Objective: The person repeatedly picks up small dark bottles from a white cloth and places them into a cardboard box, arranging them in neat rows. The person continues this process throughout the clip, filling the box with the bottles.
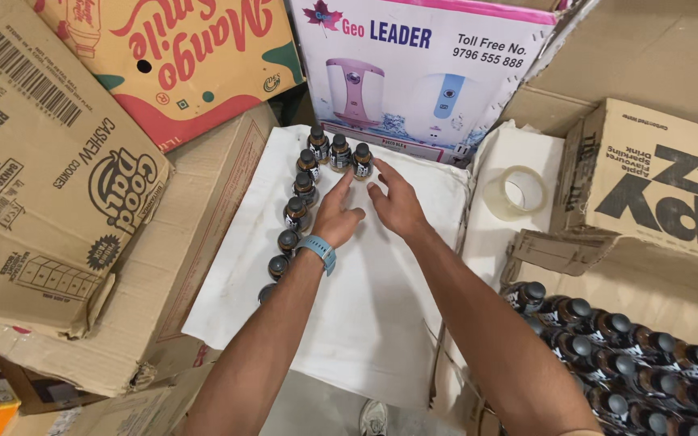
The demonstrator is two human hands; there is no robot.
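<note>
- The left hand (337, 214), wearing a light-blue wristband (318, 250), is lying open with fingers stretched far, grasping nothing; its fingertips are reaching just beside the far cluster of small dark glass bottles with black caps (339, 153).
- The right hand (397, 202) is lying open beside it on the right, fingers spread and released, its fingertips pointing at the rightmost bottle of that cluster; whether they are touching it cannot be told.
- The bottles are standing upright on a white cloth sheet (365, 307): three or four are grouped at the far edge, and a single-file row of dark bottles (288, 230) is running from them toward the near left, just left of the left hand and wrist.
- The white sheet is covering a flat surface between cartons.
- A roll of clear packing tape (515, 192) is resting on white material to the right, well apart from both hands.
- At near right, a brown carton is holding many packed dark bottles with black caps (616, 355).
- Brown printed cardboard boxes (50, 178) are lying tilted at left; a white-and-pink printed box (422, 73) is standing at the far side, directly behind the bottle cluster; another brown box (656, 178) is sitting at far right.
- A grey shoe (373, 418) is showing at the near edge.
</note>
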